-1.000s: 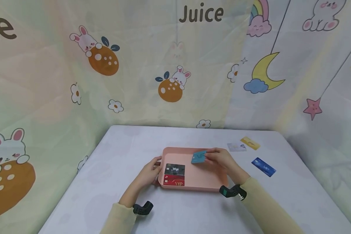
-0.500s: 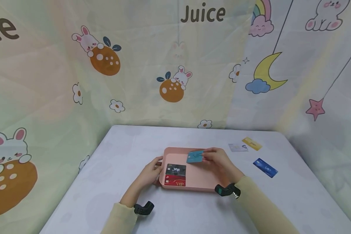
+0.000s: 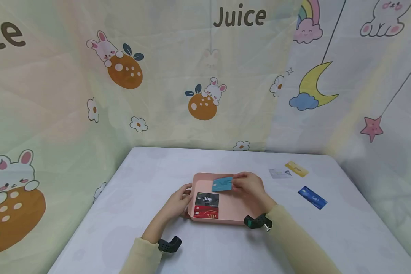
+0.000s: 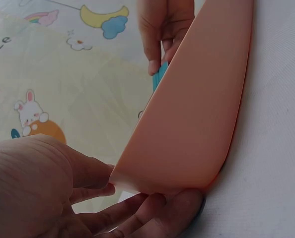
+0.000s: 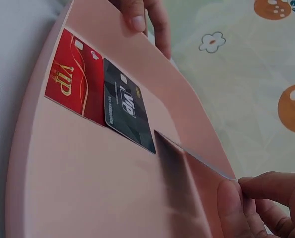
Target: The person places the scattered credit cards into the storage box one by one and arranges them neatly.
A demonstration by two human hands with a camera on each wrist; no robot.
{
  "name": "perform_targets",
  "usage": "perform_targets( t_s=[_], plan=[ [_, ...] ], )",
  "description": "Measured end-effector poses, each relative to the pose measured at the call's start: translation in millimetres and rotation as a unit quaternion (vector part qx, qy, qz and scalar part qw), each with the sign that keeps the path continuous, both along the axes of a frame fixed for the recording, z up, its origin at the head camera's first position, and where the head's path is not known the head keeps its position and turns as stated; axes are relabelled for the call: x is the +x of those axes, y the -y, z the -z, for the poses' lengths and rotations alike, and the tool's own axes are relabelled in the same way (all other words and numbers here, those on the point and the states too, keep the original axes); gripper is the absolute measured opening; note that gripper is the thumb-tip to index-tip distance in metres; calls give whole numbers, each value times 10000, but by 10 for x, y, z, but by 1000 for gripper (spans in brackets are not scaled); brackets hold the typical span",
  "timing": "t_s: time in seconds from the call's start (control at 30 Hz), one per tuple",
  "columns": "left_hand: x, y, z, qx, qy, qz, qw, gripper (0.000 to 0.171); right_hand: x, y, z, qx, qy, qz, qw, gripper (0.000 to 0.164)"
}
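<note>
My right hand [image 3: 251, 185] pinches the right end of a teal card [image 3: 222, 184] between thumb and fingers. The card hangs over the back left part of a pink tray [image 3: 239, 209], and the right wrist view shows it nearly edge-on, tilted, its far edge close to the black card. Flat in the tray's front left lie a black Vip card [image 3: 207, 199] and, just in front of it, a red VIP card [image 3: 206, 212]. With its thumb at the rim and fingers curled under the corner, my left hand [image 4: 63, 188] grips the tray's left end.
To the right of the tray, three more cards lie on the white table [image 3: 205, 251]: a pale one [image 3: 280, 174], a yellow one [image 3: 297, 169] and a dark blue one [image 3: 312, 197]. A printed cloth backdrop [image 3: 171, 76] rises behind the table.
My right hand has carried the teal card leftward over the tray, toward its back left corner. The left hand keeps its grip on the tray's left end.
</note>
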State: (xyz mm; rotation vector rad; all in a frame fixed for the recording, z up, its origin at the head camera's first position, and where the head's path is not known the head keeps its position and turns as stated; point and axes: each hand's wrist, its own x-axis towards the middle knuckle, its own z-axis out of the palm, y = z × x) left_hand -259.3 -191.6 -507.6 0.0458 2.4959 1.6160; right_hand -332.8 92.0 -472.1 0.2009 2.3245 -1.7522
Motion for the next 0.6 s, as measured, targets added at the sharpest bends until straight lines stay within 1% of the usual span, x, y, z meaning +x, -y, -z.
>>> perform_targets(
  t_s=[0.17,0.37,0.5,0.6],
  plan=[
    [-12,-5,9,-71,-21,-12,10000,50,-7,67,40,-126,-3,-116,9999,31],
    [-6,-10,19,-128,-14,-22,9999,50,-21,142,90,-140,-41,2,9999,29],
    [1,0,8,-162,-30,-2,9999,50,-38,197,121,-75,-84,44,9999,27],
    [0,9,-3,-186,-31,-7,9998,50,-50,247,140,13,-107,-19,9999,27]
  ],
)
